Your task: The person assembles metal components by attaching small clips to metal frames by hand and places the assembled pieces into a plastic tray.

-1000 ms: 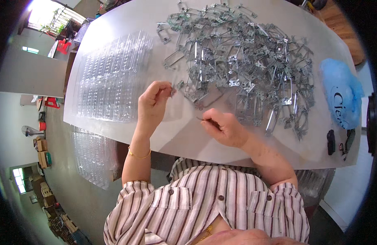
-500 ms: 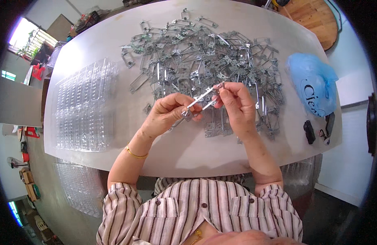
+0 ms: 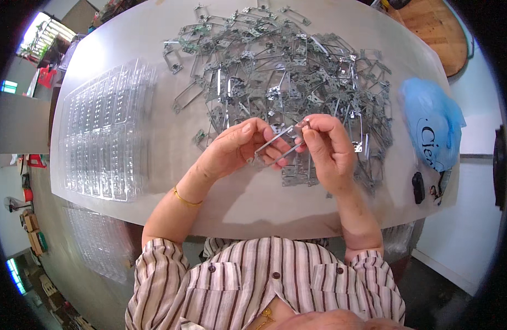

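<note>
A thin metal bracket (image 3: 275,139) with two parallel bars hangs slanted between my hands above the table. Its upper right end is pinched between the thumb and fingers of my right hand (image 3: 331,153). My left hand (image 3: 231,147) is loosely spread beside the lower left end, thumb raised off the metal. The left fingers lie behind the bars; whether they touch them I cannot tell. Just beyond my hands spreads a large tangled pile of similar grey metal brackets (image 3: 275,91).
Stacked clear plastic trays (image 3: 102,137) lie on the table (image 3: 209,212) at left, and more trays (image 3: 99,242) sit lower down. A blue plastic bag (image 3: 432,124) and a small black object (image 3: 418,187) are at right. Beyond the far right corner stands a round wooden top (image 3: 432,33).
My left thumb and fingers have loosened from the bracket's lower end and opened. My right hand keeps its pinch. The whole view has shifted slightly.
</note>
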